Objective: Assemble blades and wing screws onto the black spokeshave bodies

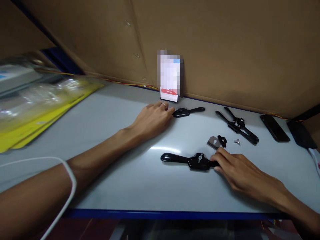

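My right hand point(236, 168) pinches the right handle of a black spokeshave point(197, 162), which lies crosswise near the front of the table with its left handle showing. Farther back, my left hand point(155, 116) has its fingers closed at the left end of another black spokeshave point(183, 112); that handle is hidden under the hand. Just beyond my right fingertips are a flat grey blade point(213, 142) with a slot and a small black cap plate point(222, 140). Small silver screws point(237, 142) lie to their right.
Two more spokeshaves point(236, 125) lie crossed at the right, beside a dark phone point(275, 128) and a black flat case point(301, 134). A lit phone point(169, 78) leans on the cardboard wall point(225, 43). Yellow sheets point(57, 115) under clear plastic lie left. A white cable point(71, 173) crosses my left forearm.
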`<state>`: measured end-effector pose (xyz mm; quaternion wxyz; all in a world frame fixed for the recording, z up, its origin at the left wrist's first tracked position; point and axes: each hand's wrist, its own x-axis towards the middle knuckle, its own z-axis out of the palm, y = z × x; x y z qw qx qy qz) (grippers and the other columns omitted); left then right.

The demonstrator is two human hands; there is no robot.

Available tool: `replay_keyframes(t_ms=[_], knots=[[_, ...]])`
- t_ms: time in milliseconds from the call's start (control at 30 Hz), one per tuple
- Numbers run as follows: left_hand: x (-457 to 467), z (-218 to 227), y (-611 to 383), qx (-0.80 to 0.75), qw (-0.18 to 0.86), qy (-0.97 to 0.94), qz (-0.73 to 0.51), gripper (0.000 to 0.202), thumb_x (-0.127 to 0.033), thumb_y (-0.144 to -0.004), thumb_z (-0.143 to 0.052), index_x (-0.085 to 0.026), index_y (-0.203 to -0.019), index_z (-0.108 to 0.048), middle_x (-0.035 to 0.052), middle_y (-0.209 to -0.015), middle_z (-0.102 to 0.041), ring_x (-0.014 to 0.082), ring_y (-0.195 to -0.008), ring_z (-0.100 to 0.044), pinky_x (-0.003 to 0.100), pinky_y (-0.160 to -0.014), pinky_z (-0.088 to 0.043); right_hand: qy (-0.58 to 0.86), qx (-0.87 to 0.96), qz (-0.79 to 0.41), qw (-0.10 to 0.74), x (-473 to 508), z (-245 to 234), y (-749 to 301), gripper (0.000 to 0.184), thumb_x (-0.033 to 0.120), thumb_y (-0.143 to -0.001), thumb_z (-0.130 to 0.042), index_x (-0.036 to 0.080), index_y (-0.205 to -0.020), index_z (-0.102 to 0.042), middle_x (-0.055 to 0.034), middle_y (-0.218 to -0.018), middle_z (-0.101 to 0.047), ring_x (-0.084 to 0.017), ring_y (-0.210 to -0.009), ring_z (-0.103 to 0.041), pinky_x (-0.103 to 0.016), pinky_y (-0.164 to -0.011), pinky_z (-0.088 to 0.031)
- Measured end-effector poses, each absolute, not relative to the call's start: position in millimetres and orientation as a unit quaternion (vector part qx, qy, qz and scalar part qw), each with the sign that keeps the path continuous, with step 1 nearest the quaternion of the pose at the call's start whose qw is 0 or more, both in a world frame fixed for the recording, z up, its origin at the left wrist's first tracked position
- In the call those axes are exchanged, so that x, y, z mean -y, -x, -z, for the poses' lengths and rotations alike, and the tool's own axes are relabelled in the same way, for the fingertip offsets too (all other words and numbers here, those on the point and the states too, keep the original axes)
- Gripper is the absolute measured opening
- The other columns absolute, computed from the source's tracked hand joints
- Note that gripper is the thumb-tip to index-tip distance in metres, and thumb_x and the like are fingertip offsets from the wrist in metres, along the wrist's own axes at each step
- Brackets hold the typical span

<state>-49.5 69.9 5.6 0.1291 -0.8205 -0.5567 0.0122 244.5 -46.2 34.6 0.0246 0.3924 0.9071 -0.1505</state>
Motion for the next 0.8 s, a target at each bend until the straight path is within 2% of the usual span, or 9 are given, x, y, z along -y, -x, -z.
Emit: replay_keyframes(t_ms=[133, 333, 533, 667, 800], knots=[[-69, -6, 49, 0.56, 0.122, 0.819, -0.011, 0.027, -0.021, -0.095, -0.041, -0.016, -0.108, -0.064, 0.0147, -0.101, -0.064, 0.0321, -0.097, -0.064, 0.039, -0.07, -0.051, -0.395, -0.911, 0.117, 0.012, 43, -32, -250, 0.029, 0.015, -0.099, -0.037, 0.022, -0.121, -0.054, -0.0095, -0.116, -0.059, -0.017, -0.073, -0.056, -0.035, -0.067, -0.048], [-71, -5, 50, 0.563, 0.117, 0.818, -0.006, 0.026, -0.021, -0.095, -0.041, -0.016, -0.107, -0.064, 0.0144, -0.1, -0.063, 0.0331, -0.094, -0.064, 0.039, -0.067, -0.05, -0.421, -0.905, 0.055, 0.006, 20, -27, -264, 0.035, 0.013, -0.095, -0.04, 0.019, -0.126, -0.055, -0.0087, -0.101, -0.06, -0.015, -0.064, -0.05, -0.031, -0.06, -0.041], [-66, 0, 47, 0.521, 0.161, 0.833, 0.093, 0.029, -0.021, -0.094, -0.044, -0.015, -0.116, -0.062, 0.016, -0.11, -0.062, 0.0333, -0.104, -0.057, 0.042, -0.079, -0.048, -0.429, -0.902, 0.055, 0.011, 13, -31, -263, 0.034, 0.012, -0.095, -0.042, 0.02, -0.124, -0.058, -0.009, -0.104, -0.059, -0.013, -0.062, -0.051, -0.029, -0.059, -0.039], [-52, -2, 39, 0.438, 0.125, 0.872, 0.181, 0.034, -0.022, -0.099, -0.033, -0.016, -0.116, -0.063, 0.0121, -0.105, -0.063, 0.0264, -0.098, -0.057, 0.038, -0.079, -0.047, -0.404, -0.908, 0.103, 0.033, 20, -39, -256, 0.025, 0.017, -0.099, -0.043, 0.02, -0.117, -0.061, -0.0081, -0.106, -0.062, -0.014, -0.069, -0.058, -0.031, -0.066, -0.045], [-39, -2, 32, 0.368, 0.046, 0.904, 0.211, 0.036, -0.021, -0.1, -0.032, -0.015, -0.109, -0.066, 0.0109, -0.097, -0.066, 0.0229, -0.088, -0.058, 0.038, -0.077, -0.047, -0.42, -0.899, 0.111, -0.06, 17, -42, -261, 0.022, 0.027, -0.101, -0.045, 0.021, -0.113, -0.064, -0.0068, -0.106, -0.068, -0.019, -0.086, -0.065, -0.034, -0.077, -0.049]])
